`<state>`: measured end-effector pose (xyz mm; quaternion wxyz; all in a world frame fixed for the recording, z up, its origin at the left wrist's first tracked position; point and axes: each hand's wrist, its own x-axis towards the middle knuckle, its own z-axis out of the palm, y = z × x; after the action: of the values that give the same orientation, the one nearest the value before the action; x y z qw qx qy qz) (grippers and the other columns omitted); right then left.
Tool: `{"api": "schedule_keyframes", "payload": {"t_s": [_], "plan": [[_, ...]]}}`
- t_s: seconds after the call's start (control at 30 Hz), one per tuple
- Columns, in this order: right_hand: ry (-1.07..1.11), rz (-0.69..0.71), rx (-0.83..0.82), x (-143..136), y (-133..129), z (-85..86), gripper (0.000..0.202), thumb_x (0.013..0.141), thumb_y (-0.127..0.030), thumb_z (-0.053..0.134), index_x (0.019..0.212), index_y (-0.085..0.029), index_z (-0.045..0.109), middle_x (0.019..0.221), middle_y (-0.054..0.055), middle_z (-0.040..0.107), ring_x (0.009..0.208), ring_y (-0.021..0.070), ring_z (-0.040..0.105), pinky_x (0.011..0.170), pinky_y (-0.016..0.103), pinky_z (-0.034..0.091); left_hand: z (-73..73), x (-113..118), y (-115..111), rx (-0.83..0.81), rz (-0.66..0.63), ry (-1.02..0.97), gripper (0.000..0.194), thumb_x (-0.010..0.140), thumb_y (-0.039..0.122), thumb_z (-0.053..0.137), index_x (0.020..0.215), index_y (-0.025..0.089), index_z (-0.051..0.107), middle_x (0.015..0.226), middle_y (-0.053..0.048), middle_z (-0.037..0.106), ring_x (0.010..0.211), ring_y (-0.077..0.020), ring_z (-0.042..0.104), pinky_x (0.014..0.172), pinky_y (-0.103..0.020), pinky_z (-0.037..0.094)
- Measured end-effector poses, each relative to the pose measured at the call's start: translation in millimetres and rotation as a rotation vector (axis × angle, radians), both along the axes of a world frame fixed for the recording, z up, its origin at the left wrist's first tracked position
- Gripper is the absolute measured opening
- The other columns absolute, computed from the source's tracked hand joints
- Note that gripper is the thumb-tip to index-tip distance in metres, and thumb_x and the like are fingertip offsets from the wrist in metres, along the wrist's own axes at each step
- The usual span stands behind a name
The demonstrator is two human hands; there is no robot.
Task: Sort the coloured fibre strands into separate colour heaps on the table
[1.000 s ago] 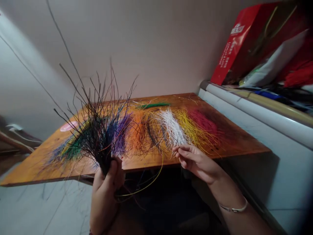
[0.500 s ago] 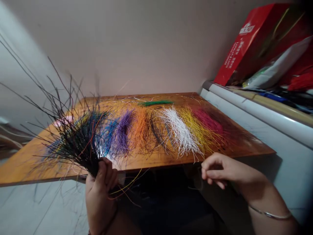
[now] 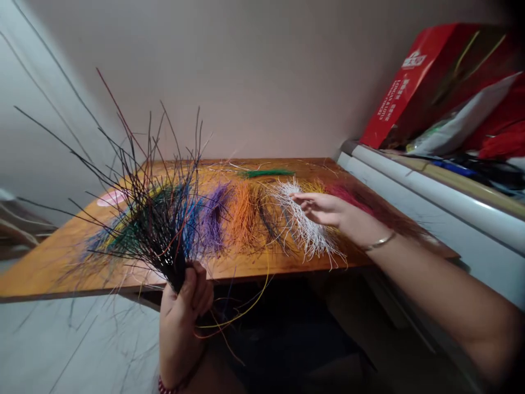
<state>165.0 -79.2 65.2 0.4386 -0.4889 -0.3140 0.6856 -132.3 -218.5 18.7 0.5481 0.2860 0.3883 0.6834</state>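
In the head view my left hand point(image 3: 186, 301) is closed round the lower end of a bundle of black strands point(image 3: 164, 241), which fan upward, with a few reddish ones among them. Loose yellow and orange strands point(image 3: 246, 314) trail below that fist. My right hand point(image 3: 322, 208) reaches over the pile of white strands point(image 3: 314, 235), fingers stretched out and nothing visible in them. Whether its fingertips touch the pile I cannot tell. Behind the black bundle lie blue strands point(image 3: 191, 221), partly hidden, beside purple strands point(image 3: 213, 219) and orange strands point(image 3: 243, 216).
A wooden table point(image 3: 254, 265) bears the piles, including green strands point(image 3: 266, 173) at the back and magenta strands point(image 3: 348, 197) on the right. A pink disc point(image 3: 111, 198) lies at left. To the right, a red bag point(image 3: 394, 90) stands above a white roll-edged surface point(image 3: 443, 175).
My right hand has moved up and left from the table's front edge to over the white strands, its fingers straightening. My left hand and the black bundle have shifted slightly right in view.
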Motion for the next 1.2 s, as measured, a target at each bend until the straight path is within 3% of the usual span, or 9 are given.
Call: {"api": "schedule_keyframes", "payload": {"t_s": [0.13, 0.3, 0.47, 0.57, 0.63, 0.77, 0.9, 1.07, 1.2], "plan": [[-0.247, -0.051, -0.084, -27, 43, -20.4, 0.014, 0.087, -0.009, 0.051, 0.077, -0.013, 0.060, 0.055, -0.003, 0.052, 0.042, 0.0025, 0.045, 0.038, 0.009, 0.037, -1.3, -4, 1, -0.008, -0.031, 0.001, 0.022, 0.080, 0.035, 0.066, 0.080, 0.016, 0.054, 0.056, 0.007, 0.029, 0.040, -0.0014, 0.023, 0.036, -0.013, 0.021], [-0.462, -0.159, 0.071, -42, 45, -23.8, 0.018, 0.084, -0.011, 0.052, 0.102, -0.013, 0.058, 0.070, 0.001, 0.058, 0.044, 0.0029, 0.042, 0.039, 0.013, 0.033, 0.1, -1, 6, -0.030, -0.082, -0.019, 0.022, 0.083, 0.035, 0.062, 0.080, 0.016, 0.053, 0.056, 0.008, 0.022, 0.041, -0.0012, 0.016, 0.037, -0.011, 0.019], [-0.879, -0.182, 0.802, -54, 4, 14.5, 0.063, 0.077, -0.015, 0.058, 0.137, -0.026, 0.041, 0.129, 0.012, 0.051, 0.053, 0.0053, 0.046, 0.049, 0.023, 0.039, -7.0, 2, 15, 0.013, -0.213, -0.050, 0.019, 0.086, 0.034, 0.057, 0.082, 0.016, 0.053, 0.053, 0.009, 0.019, 0.040, -0.0016, 0.010, 0.036, -0.011, 0.016], [-1.065, 0.000, 1.144, -67, -21, 37.0, 0.054, 0.079, -0.016, 0.056, 0.131, -0.028, 0.051, 0.132, 0.008, 0.051, 0.061, 0.0084, 0.050, 0.059, 0.027, 0.043, -15.5, 2, 22, 0.054, -0.344, -0.073, 0.019, 0.088, 0.035, 0.055, 0.083, 0.017, 0.053, 0.050, 0.010, 0.020, 0.037, -0.0015, 0.010, 0.035, -0.012, 0.016], [-1.142, 0.162, 1.232, -74, -28, 43.8, 0.046, 0.078, -0.016, 0.058, 0.123, -0.026, 0.060, 0.125, 0.006, 0.058, 0.066, 0.0100, 0.053, 0.065, 0.028, 0.044, -21.2, 1, 27, 0.087, -0.434, -0.087, 0.018, 0.088, 0.035, 0.053, 0.083, 0.017, 0.053, 0.048, 0.010, 0.020, 0.035, -0.0017, 0.009, 0.034, -0.012, 0.017], [-1.007, 0.414, 1.085, -76, -25, 40.8, 0.038, 0.080, -0.020, 0.058, 0.117, -0.021, 0.065, 0.099, 0.005, 0.070, 0.067, 0.0113, 0.058, 0.065, 0.026, 0.046, -28.0, 1, 33, 0.133, -0.579, -0.114, 0.018, 0.089, 0.036, 0.052, 0.084, 0.019, 0.053, 0.046, 0.011, 0.022, 0.032, -0.0019, 0.009, 0.032, -0.013, 0.019], [-0.755, 0.444, 0.901, -65, -22, 33.3, 0.036, 0.081, -0.028, 0.060, 0.114, -0.016, 0.066, 0.096, 0.009, 0.072, 0.074, 0.0138, 0.064, 0.068, 0.027, 0.050, -26.9, 5, 34, 0.121, -0.592, -0.143, 0.017, 0.089, 0.036, 0.053, 0.084, 0.019, 0.053, 0.046, 0.011, 0.023, 0.032, -0.0011, 0.007, 0.032, -0.012, 0.018], [-0.860, 0.434, 0.869, -38, -33, 33.3, 0.029, 0.079, -0.039, 0.064, 0.096, -0.017, 0.074, 0.082, 0.008, 0.073, 0.071, 0.0164, 0.066, 0.066, 0.029, 0.050, -25.5, 6, 34, 0.092, -0.551, -0.156, 0.017, 0.089, 0.035, 0.053, 0.084, 0.019, 0.055, 0.046, 0.011, 0.021, 0.033, -0.0015, 0.005, 0.031, -0.012, 0.019], [-0.916, 0.623, 0.881, -23, -49, 43.2, 0.025, 0.078, -0.042, 0.064, 0.088, -0.021, 0.076, 0.078, 0.005, 0.073, 0.068, 0.0151, 0.064, 0.062, 0.026, 0.048, -26.4, 5, 33, 0.092, -0.548, -0.143, 0.017, 0.088, 0.035, 0.053, 0.083, 0.018, 0.055, 0.046, 0.010, 0.021, 0.033, -0.0018, 0.008, 0.032, -0.012, 0.020]]}}
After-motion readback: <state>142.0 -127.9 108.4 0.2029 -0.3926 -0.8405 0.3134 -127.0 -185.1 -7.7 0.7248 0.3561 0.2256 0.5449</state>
